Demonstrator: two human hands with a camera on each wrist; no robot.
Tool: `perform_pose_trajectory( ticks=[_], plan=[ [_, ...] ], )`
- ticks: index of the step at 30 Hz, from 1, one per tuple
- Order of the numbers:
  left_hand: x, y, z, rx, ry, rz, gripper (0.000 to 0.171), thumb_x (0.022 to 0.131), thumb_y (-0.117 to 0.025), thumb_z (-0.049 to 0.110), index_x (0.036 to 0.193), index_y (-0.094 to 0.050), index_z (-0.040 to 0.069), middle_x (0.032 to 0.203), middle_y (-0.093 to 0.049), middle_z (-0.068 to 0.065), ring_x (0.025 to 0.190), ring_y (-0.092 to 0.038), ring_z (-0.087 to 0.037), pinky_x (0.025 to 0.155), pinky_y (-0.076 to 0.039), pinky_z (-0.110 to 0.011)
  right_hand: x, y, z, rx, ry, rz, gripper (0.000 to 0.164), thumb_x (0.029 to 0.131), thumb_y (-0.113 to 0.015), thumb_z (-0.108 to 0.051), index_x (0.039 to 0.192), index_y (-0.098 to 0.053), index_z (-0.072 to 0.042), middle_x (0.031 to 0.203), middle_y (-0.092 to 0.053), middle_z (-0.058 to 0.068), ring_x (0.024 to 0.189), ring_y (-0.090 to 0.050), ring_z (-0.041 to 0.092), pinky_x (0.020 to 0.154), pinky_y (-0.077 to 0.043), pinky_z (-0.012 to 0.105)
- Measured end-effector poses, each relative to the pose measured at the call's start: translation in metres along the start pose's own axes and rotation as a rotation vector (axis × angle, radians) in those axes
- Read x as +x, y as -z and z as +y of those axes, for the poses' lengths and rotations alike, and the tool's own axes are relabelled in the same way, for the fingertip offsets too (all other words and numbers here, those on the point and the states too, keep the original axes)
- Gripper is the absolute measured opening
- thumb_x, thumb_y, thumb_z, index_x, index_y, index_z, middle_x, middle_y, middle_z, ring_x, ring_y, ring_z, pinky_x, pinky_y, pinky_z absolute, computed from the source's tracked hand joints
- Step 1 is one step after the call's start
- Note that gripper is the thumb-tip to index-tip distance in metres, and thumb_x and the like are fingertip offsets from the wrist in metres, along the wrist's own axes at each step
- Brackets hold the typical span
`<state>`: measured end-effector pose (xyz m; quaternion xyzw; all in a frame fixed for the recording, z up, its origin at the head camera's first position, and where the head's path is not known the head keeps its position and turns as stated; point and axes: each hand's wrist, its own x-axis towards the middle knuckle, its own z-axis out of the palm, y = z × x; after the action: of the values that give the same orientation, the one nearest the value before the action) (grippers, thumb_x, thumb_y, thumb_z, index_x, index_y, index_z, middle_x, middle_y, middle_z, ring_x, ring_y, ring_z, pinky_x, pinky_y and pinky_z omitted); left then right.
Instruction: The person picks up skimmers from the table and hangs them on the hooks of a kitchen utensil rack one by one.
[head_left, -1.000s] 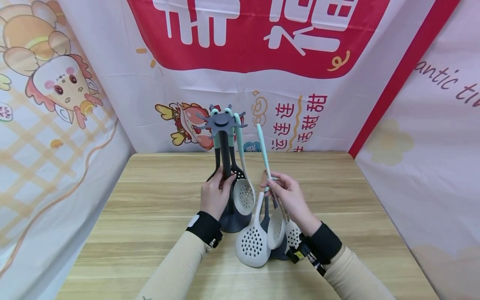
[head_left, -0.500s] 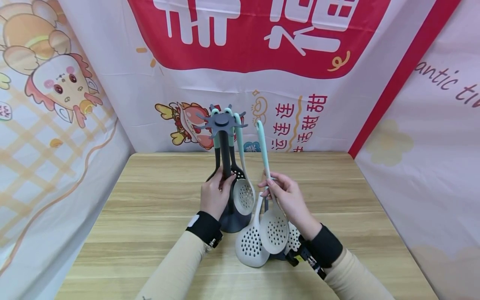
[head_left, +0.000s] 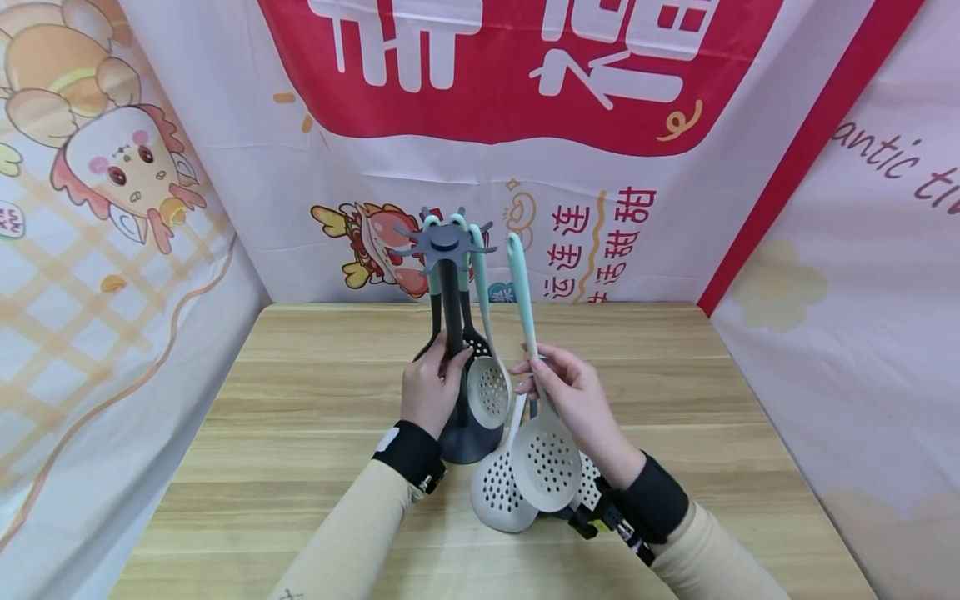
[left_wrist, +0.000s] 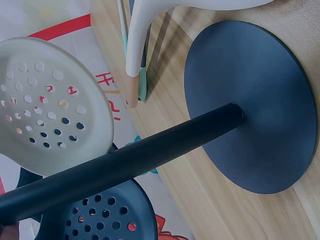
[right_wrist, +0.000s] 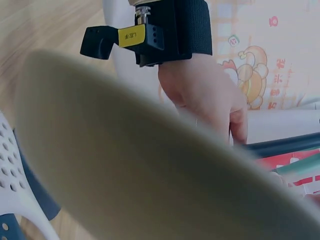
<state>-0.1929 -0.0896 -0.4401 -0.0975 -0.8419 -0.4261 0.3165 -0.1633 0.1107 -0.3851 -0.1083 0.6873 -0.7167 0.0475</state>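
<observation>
My left hand point(head_left: 430, 389) grips the dark pole of a utensil stand point(head_left: 450, 300), which stands upright on its round base point(left_wrist: 265, 115). With my right hand point(head_left: 583, 402) I pinch the shaft of a pale perforated skimmer point(head_left: 546, 465) that has a mint handle. Its handle points up and its bowl hangs down, apart from the stand. In the right wrist view, a blurred pale utensil head point(right_wrist: 125, 150) fills much of the picture. A second pale skimmer point(head_left: 489, 392) and a dark perforated one point(left_wrist: 107, 215) hang from the stand's top.
A white perforated turner point(head_left: 501, 500) lies on the wooden table point(head_left: 315, 433), partly behind the held skimmer. Another pale perforated utensil point(head_left: 590, 481) and dark pieces lie beneath my right wrist. A printed cloth point(head_left: 660, 242) rises behind the table.
My right hand has turned the skimmer so that its perforated bowl faces the head camera. The bowl has shifted slightly left and down. My left hand stays on the pole.
</observation>
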Motion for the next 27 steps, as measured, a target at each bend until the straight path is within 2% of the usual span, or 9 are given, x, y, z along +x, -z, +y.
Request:
perform_pose_trajectory(
  ticks=[5, 11, 18, 22, 27],
  plan=[
    [0.000, 0.000, 0.000, -0.002, 0.000, 0.001, 0.017, 0.096, -0.066, 0.017, 0.108, -0.065, 0.005, 0.093, -0.075, -0.011, 0.080, -0.073, -0.022, 0.070, -0.061, -0.034, -0.003, -0.002, -0.003, 0.016, 0.044, -0.004, 0.034, 0.102, -0.049, -0.003, 0.133, -0.052, 0.010, 0.093, -0.073, 0.001, 0.073, -0.068, 0.007, 0.069, -0.057, 0.023],
    [-0.001, 0.000, -0.001, 0.002, 0.006, 0.001, 0.016, 0.096, -0.067, 0.018, 0.107, -0.065, 0.006, 0.093, -0.075, -0.011, 0.080, -0.073, -0.022, 0.070, -0.061, -0.034, -0.009, -0.004, -0.008, 0.005, 0.065, -0.018, 0.035, 0.102, -0.050, -0.004, 0.134, -0.051, 0.011, 0.090, -0.073, -0.008, 0.074, -0.068, 0.006, 0.069, -0.055, 0.019],
    [0.000, 0.000, -0.001, 0.016, 0.000, 0.002, 0.017, 0.096, -0.067, 0.018, 0.108, -0.064, 0.007, 0.092, -0.075, -0.011, 0.078, -0.072, -0.022, 0.069, -0.061, -0.034, -0.014, -0.005, -0.014, -0.018, 0.089, -0.045, 0.034, 0.102, -0.051, -0.006, 0.135, -0.053, 0.006, 0.094, -0.073, -0.009, 0.077, -0.068, 0.007, 0.071, -0.057, 0.024],
    [0.000, 0.000, 0.001, 0.019, 0.005, -0.001, 0.017, 0.096, -0.067, 0.018, 0.109, -0.064, 0.007, 0.092, -0.074, -0.011, 0.077, -0.071, -0.022, 0.068, -0.061, -0.035, -0.016, -0.006, -0.016, -0.033, 0.084, -0.041, 0.034, 0.102, -0.051, -0.006, 0.134, -0.054, 0.005, 0.092, -0.073, -0.013, 0.077, -0.068, 0.008, 0.071, -0.057, 0.024],
    [-0.001, 0.001, 0.003, 0.021, 0.019, -0.008, 0.017, 0.096, -0.066, 0.019, 0.108, -0.065, 0.007, 0.092, -0.075, -0.011, 0.077, -0.071, -0.023, 0.068, -0.061, -0.035, -0.019, -0.007, -0.019, -0.041, 0.086, -0.036, 0.034, 0.102, -0.052, -0.006, 0.134, -0.055, 0.004, 0.093, -0.073, -0.011, 0.076, -0.068, 0.008, 0.071, -0.057, 0.023]
  ],
)
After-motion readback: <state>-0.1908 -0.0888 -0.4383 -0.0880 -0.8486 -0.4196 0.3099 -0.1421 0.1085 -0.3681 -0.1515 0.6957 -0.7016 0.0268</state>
